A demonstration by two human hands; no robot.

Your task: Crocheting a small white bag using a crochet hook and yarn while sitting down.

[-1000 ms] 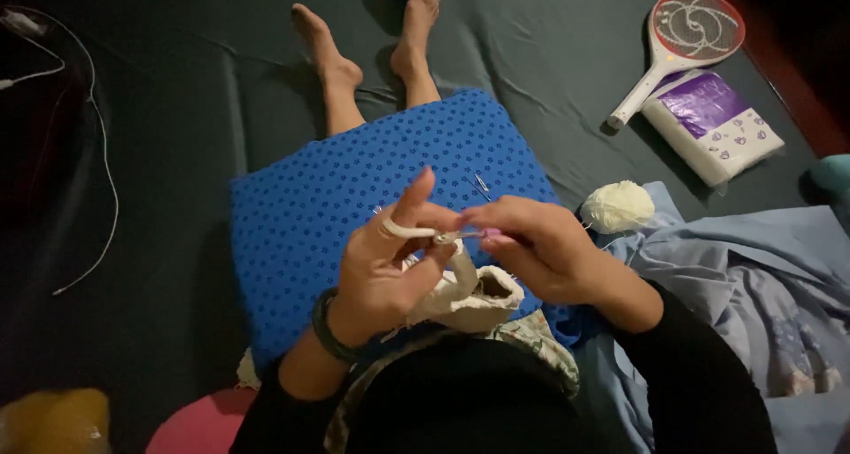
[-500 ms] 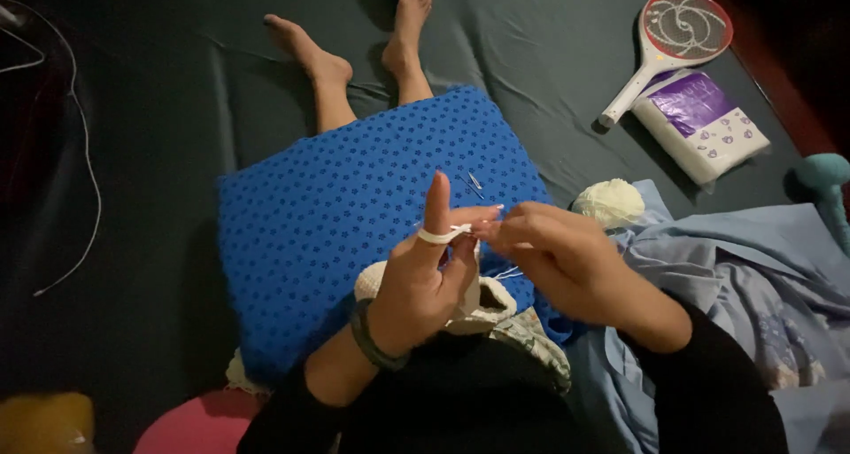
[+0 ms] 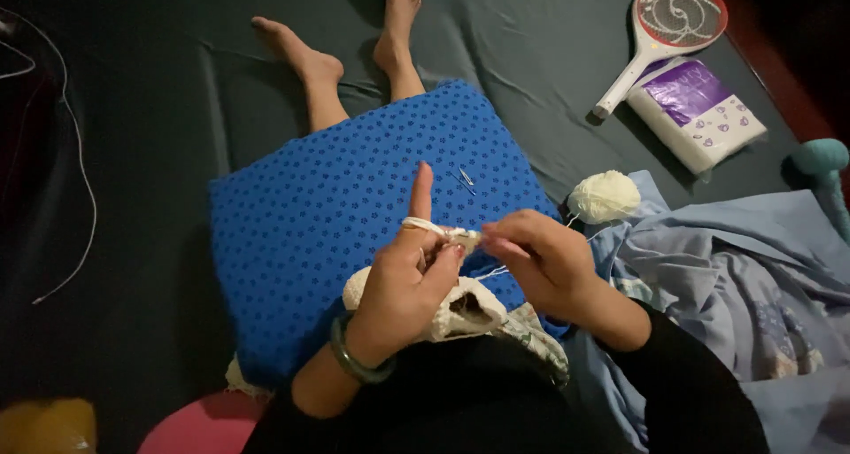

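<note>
Right now I see my left hand curled around a cream crochet piece that rests on the blue dotted cushion over my lap, the forefinger raised with yarn looped across it. My right hand is closed in a pinch at the work's top edge, probably on a hook, though I cannot make it out. A strand runs toward the cream yarn ball beside the light blue cloth. A racket-shaped swatter lies well apart.

Racket-shaped swatter (red head), tissue pack.
</note>
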